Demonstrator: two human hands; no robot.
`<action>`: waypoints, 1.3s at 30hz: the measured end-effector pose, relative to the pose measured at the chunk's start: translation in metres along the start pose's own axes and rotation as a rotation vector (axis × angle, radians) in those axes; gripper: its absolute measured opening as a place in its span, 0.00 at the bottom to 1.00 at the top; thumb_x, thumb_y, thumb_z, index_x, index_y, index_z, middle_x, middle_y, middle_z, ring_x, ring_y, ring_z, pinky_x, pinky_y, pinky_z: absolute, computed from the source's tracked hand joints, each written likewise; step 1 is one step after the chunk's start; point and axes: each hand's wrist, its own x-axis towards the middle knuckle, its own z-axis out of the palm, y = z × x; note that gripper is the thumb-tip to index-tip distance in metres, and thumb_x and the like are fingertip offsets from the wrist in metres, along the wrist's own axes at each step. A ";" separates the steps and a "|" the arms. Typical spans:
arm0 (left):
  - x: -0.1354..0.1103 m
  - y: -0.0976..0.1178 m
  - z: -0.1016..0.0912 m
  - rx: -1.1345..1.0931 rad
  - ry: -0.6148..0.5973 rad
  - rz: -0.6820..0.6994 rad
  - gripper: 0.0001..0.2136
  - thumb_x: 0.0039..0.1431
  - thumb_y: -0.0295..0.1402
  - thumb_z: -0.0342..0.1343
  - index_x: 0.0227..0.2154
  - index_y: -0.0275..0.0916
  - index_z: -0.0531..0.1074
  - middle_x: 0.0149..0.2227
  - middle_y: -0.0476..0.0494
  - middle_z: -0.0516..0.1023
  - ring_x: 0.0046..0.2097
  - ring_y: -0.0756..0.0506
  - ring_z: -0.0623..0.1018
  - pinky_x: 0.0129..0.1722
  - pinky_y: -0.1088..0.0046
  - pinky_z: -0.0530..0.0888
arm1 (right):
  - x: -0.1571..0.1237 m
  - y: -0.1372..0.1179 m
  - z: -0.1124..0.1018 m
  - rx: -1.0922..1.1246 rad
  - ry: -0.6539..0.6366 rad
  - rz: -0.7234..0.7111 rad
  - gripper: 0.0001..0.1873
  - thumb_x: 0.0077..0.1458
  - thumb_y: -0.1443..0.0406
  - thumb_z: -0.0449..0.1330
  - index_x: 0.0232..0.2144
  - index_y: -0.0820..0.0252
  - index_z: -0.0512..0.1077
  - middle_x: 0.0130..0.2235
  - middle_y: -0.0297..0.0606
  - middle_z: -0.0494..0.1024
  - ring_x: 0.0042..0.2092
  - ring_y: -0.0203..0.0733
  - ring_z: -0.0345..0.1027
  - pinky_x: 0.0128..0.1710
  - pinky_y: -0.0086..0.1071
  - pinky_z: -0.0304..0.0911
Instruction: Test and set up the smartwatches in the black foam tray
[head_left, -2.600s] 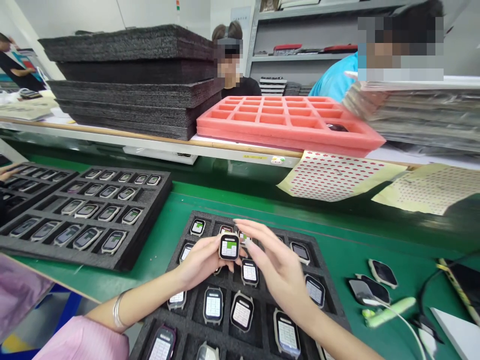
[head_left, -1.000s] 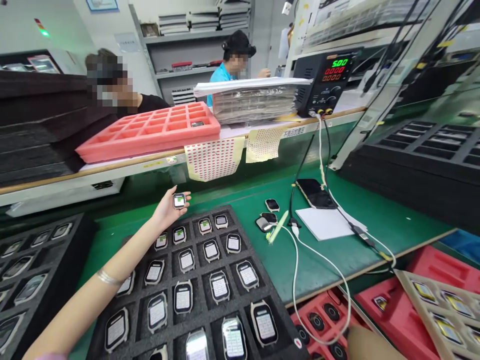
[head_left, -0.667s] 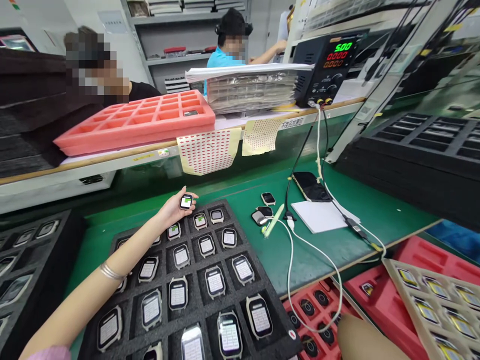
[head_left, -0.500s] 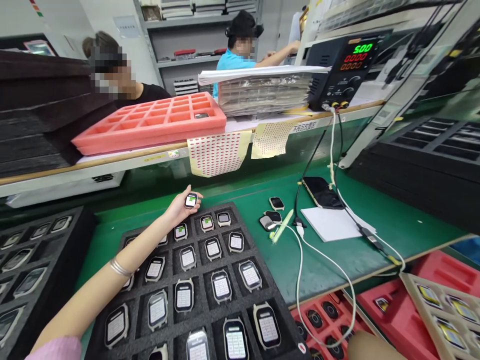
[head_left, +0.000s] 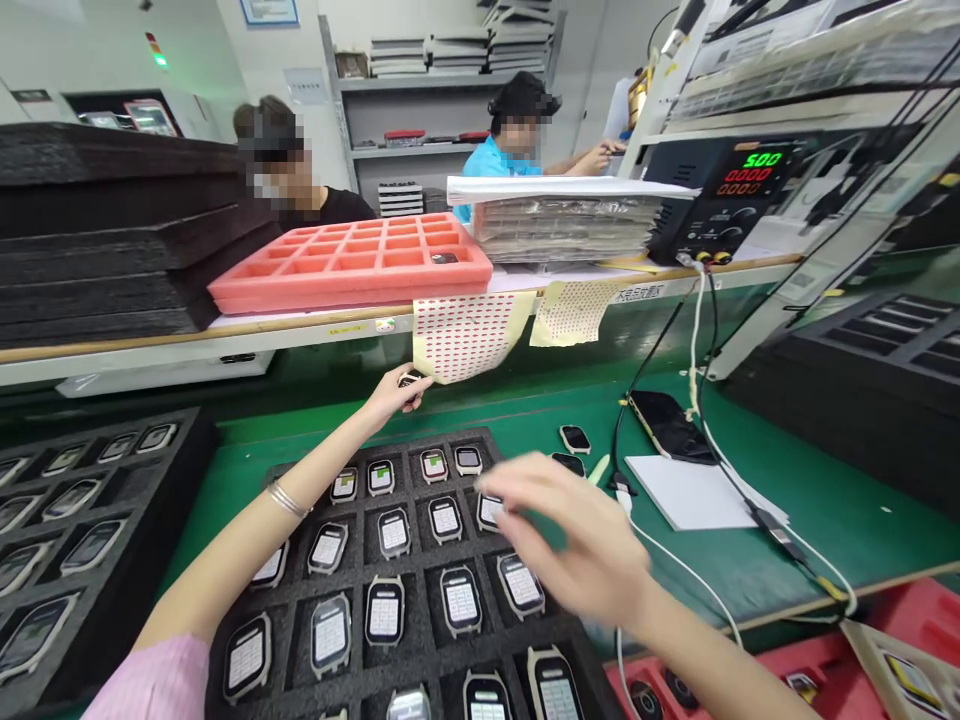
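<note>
My left hand is closed around a smartwatch body, held beyond the far edge of the black foam tray. Its fingertips are by the lower left corner of a hanging sheet of red stickers; whether they touch it I cannot tell. Over the right side of the tray, my right hand is slightly blurred, with thumb and forefinger apart and nothing visible between them. Under it, the hand partly hides a watch in its compartment. Most watches in the tray, such as this one, show lit white screens.
Watches, a phone, white paper and cables lie at right. A pink foam tray and power supply stand on the shelf. Another watch tray sits left. Two people are behind the shelf.
My left hand has moved with the watch toward the sticker sheet, and the watch's lit screen has turned from view. My right hand has come up from the lower right over the tray.
</note>
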 end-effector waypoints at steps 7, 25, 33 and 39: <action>-0.018 0.011 0.013 0.124 -0.084 0.038 0.14 0.47 0.40 0.64 0.22 0.33 0.71 0.15 0.51 0.67 0.17 0.56 0.61 0.17 0.79 0.54 | 0.065 0.090 0.028 -0.356 0.001 -0.139 0.10 0.62 0.65 0.54 0.45 0.59 0.71 0.40 0.42 0.70 0.36 0.43 0.67 0.30 0.32 0.66; -0.024 0.022 0.018 -0.033 -0.133 0.018 0.17 0.45 0.44 0.64 0.22 0.32 0.70 0.17 0.51 0.66 0.20 0.55 0.62 0.18 0.79 0.54 | 0.091 0.126 0.040 -0.560 0.050 -0.253 0.10 0.64 0.68 0.51 0.33 0.61 0.71 0.33 0.42 0.71 0.38 0.48 0.64 0.37 0.38 0.61; -0.058 0.025 0.016 -0.303 -0.141 -0.253 0.29 0.52 0.60 0.47 0.36 0.35 0.66 0.23 0.48 0.69 0.22 0.52 0.68 0.19 0.81 0.60 | 0.079 0.108 0.045 -0.483 0.108 -0.289 0.09 0.64 0.69 0.50 0.34 0.61 0.70 0.32 0.42 0.70 0.36 0.46 0.64 0.36 0.38 0.62; -0.086 0.025 0.016 -0.388 -0.250 -0.353 0.30 0.56 0.60 0.39 0.32 0.33 0.68 0.20 0.45 0.70 0.21 0.51 0.68 0.19 0.80 0.63 | 0.060 0.082 0.065 -0.445 -0.077 -0.419 0.10 0.64 0.69 0.52 0.33 0.62 0.73 0.32 0.42 0.72 0.34 0.44 0.63 0.33 0.36 0.62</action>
